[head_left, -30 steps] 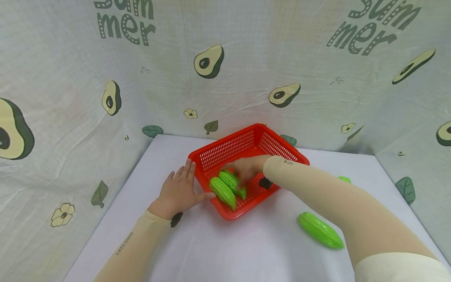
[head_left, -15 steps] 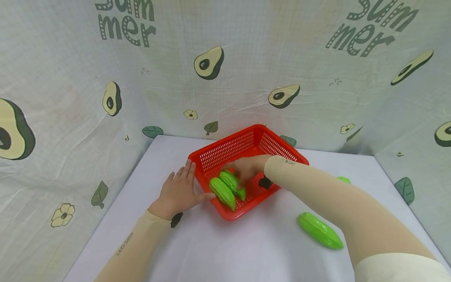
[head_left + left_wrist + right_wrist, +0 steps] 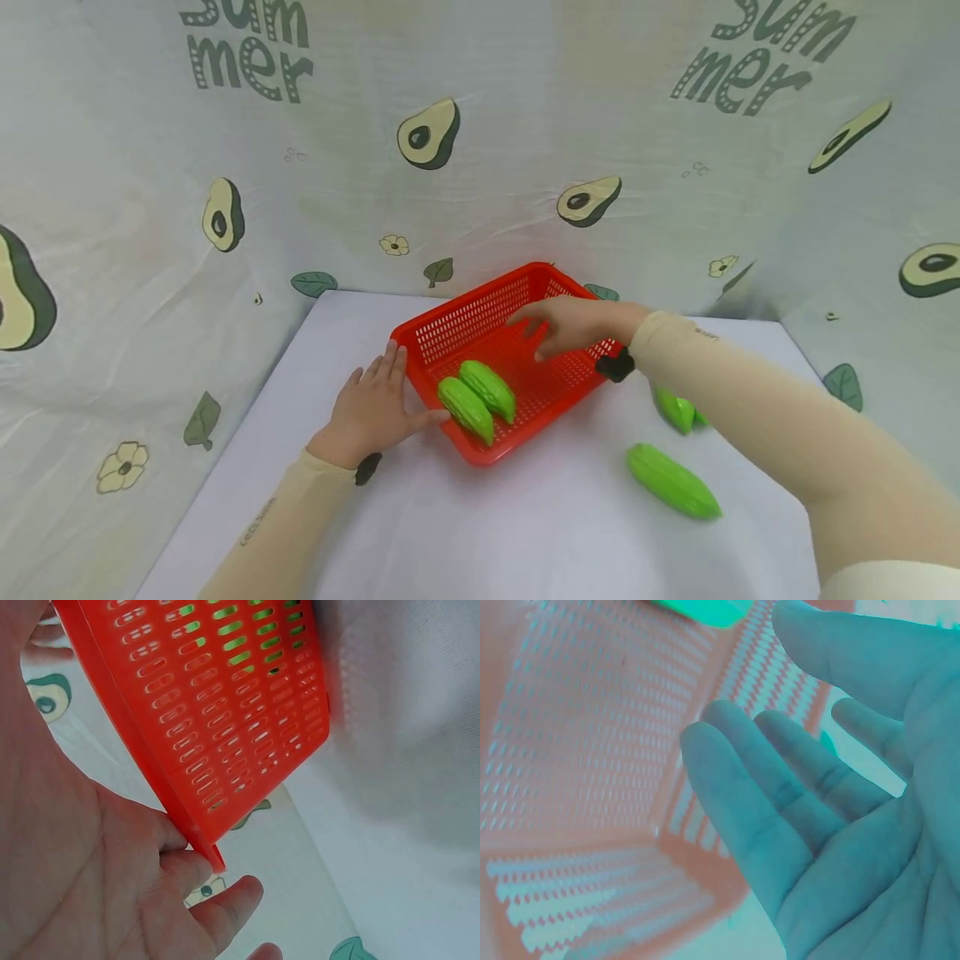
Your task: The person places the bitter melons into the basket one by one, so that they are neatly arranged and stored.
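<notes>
Two bright green, ridged bitter melons lie side by side in the near-left corner of a red plastic basket [image 3: 517, 437]: the left melon [image 3: 466, 410] and the right melon [image 3: 488, 389]. My left hand [image 3: 372, 414] rests against the basket's left rim, thumb and fingers spread; the left wrist view shows its fingertips [image 3: 184, 866] touching the rim's outer edge. Over the basket's right half hovers my right hand [image 3: 566, 325], fingers apart and nothing between them. In the right wrist view its palm and fingers [image 3: 735, 787] face the mesh, with a melon end [image 3: 712, 609] at the top.
Another bitter melon [image 3: 673, 481] lies on the white tabletop [image 3: 555, 533] right of the basket. Behind it are more green pieces [image 3: 677, 408], partly hidden by my right forearm. A printed cloth [image 3: 495, 133] hangs behind and at both sides.
My right hand has let go of the right-hand melon in the basket and risen up and to the right. My left hand stays at the rim. The view has shifted slightly.
</notes>
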The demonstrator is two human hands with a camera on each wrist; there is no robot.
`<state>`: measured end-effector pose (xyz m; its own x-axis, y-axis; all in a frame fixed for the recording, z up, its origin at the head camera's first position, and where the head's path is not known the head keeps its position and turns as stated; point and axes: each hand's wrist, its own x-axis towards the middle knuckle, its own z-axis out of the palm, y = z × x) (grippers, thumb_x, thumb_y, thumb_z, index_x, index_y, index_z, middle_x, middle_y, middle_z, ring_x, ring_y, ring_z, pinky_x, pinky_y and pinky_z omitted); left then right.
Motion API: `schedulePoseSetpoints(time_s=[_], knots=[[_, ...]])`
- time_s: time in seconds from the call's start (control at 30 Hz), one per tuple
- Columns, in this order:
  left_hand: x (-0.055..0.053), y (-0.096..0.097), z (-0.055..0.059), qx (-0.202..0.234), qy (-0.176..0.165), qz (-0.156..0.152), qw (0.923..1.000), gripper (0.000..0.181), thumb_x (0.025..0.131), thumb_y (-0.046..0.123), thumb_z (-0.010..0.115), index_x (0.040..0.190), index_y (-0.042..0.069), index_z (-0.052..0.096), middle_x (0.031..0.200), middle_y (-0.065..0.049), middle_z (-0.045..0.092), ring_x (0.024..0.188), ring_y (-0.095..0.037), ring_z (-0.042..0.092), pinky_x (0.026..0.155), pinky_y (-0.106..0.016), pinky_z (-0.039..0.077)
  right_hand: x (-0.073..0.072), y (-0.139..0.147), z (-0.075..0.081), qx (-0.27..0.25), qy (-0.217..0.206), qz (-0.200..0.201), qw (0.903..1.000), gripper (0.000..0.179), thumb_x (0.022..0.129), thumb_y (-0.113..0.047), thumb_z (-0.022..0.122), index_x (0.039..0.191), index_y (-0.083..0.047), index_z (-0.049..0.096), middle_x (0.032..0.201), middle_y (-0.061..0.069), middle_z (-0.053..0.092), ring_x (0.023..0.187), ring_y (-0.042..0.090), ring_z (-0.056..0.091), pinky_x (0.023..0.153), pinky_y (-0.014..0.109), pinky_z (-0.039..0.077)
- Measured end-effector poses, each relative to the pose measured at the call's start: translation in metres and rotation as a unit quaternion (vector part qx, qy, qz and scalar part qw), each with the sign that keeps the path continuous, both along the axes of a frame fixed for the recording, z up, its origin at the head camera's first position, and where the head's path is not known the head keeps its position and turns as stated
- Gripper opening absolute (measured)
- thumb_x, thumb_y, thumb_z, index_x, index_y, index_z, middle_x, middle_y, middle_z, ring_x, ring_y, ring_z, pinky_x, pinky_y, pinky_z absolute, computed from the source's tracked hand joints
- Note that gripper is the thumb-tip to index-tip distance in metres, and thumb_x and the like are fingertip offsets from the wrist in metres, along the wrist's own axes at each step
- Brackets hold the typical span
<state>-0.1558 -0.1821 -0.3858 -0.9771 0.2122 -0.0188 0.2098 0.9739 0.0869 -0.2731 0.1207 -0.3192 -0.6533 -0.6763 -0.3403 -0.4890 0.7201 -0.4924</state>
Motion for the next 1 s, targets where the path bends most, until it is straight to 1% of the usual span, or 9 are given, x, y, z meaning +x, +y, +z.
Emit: schedulePoseSetpoints(time_s=[0.07, 0.17, 0.27, 0.4, 0.5, 0.57, 0.7, 0.87, 1.0], knots=[[0.000, -0.002, 0.000, -0.001, 0.002, 0.000, 1.0000, 0.123, 0.063, 0.090, 0.030, 0.145, -0.002, 0.020, 0.150, -0.019, 0.016, 0.131, -0.039, 0.025, 0.102, -0.057, 0.023, 0.006, 0.022, 0.010, -0.024, 0.012, -0.008, 0.9996, 0.062, 0.080, -0.015, 0.073, 0.134, -0.026, 0.046, 0.116, 0.000, 0.056, 0.089, 0.013, 0.062, 0.074, 0.028, 0.051], [-0.001, -0.004, -0.002, 0.000, 0.004, -0.001, 1.0000, 0.125, 0.062, 0.091, 0.028, 0.145, -0.002, 0.019, 0.150, -0.020, 0.015, 0.131, -0.040, 0.025, 0.102, -0.058, 0.023, 0.017, 0.056, 0.019, -0.050, 0.024, -0.029, 0.9980, 0.058, 0.081, -0.012, 0.071, 0.133, -0.022, 0.047, 0.118, 0.003, 0.056, 0.092, 0.015, 0.061, 0.074, 0.028, 0.052], [-0.002, -0.007, -0.005, 0.001, 0.006, -0.001, 1.0000, 0.125, 0.062, 0.091, 0.026, 0.145, -0.003, 0.018, 0.150, -0.020, 0.014, 0.131, -0.040, 0.025, 0.102, -0.058, 0.023, 0.029, 0.092, 0.017, -0.060, 0.029, -0.057, 0.9962, 0.057, 0.082, -0.015, 0.071, 0.133, -0.023, 0.048, 0.119, 0.003, 0.056, 0.096, 0.016, 0.060, 0.074, 0.028, 0.052], [-0.003, -0.009, -0.010, -0.006, 0.008, -0.001, 0.9999, 0.126, 0.062, 0.092, 0.024, 0.145, -0.002, 0.017, 0.150, -0.020, 0.013, 0.131, -0.039, 0.024, 0.101, -0.059, 0.023, 0.049, 0.131, 0.006, -0.063, 0.018, -0.087, 0.9941, 0.056, 0.083, -0.017, 0.070, 0.134, -0.020, 0.047, 0.120, 0.002, 0.056, 0.098, 0.016, 0.060, 0.075, 0.027, 0.051], [-0.004, -0.009, -0.011, -0.007, 0.009, -0.002, 0.9999, 0.126, 0.062, 0.092, 0.023, 0.145, -0.002, 0.017, 0.150, -0.020, 0.014, 0.131, -0.040, 0.025, 0.101, -0.059, 0.023, 0.066, 0.152, -0.004, -0.065, 0.006, -0.109, 0.9919, 0.056, 0.083, -0.019, 0.070, 0.134, -0.022, 0.046, 0.118, 0.001, 0.057, 0.099, 0.018, 0.061, 0.074, 0.025, 0.051], [-0.004, -0.009, -0.012, -0.007, 0.011, -0.004, 0.9999, 0.125, 0.062, 0.091, 0.023, 0.145, -0.002, 0.017, 0.150, -0.020, 0.014, 0.131, -0.040, 0.026, 0.100, -0.060, 0.024, 0.077, 0.163, -0.011, -0.069, -0.001, -0.117, 0.9907, 0.057, 0.083, -0.024, 0.071, 0.134, -0.023, 0.045, 0.118, 0.002, 0.056, 0.100, 0.021, 0.060, 0.073, 0.025, 0.052], [-0.004, -0.007, -0.012, -0.008, 0.012, -0.006, 0.9999, 0.125, 0.062, 0.091, 0.024, 0.145, -0.002, 0.016, 0.150, -0.020, 0.015, 0.131, -0.040, 0.027, 0.100, -0.059, 0.024, 0.098, 0.180, -0.024, -0.071, 0.001, -0.129, 0.9890, 0.061, 0.079, -0.036, 0.072, 0.133, -0.025, 0.045, 0.118, 0.006, 0.056, 0.100, 0.022, 0.060, 0.071, 0.023, 0.051], [-0.005, -0.004, -0.012, -0.007, 0.017, -0.009, 0.9998, 0.126, 0.062, 0.091, 0.024, 0.144, -0.003, 0.018, 0.149, -0.021, 0.016, 0.130, -0.040, 0.028, 0.100, -0.059, 0.025, 0.119, 0.194, -0.040, -0.074, 0.012, -0.141, 0.9872, 0.064, 0.080, -0.039, 0.071, 0.134, -0.018, 0.045, 0.117, 0.007, 0.057, 0.098, 0.020, 0.061, 0.072, 0.023, 0.051], [-0.005, -0.002, -0.012, -0.001, 0.018, -0.011, 0.9998, 0.125, 0.063, 0.091, 0.026, 0.144, -0.004, 0.019, 0.149, -0.021, 0.017, 0.130, -0.041, 0.028, 0.100, -0.059, 0.025, 0.132, 0.202, -0.051, -0.078, 0.007, -0.157, 0.9845, 0.066, 0.080, -0.037, 0.070, 0.135, -0.013, 0.043, 0.118, 0.009, 0.056, 0.100, 0.024, 0.060, 0.072, 0.021, 0.051]])
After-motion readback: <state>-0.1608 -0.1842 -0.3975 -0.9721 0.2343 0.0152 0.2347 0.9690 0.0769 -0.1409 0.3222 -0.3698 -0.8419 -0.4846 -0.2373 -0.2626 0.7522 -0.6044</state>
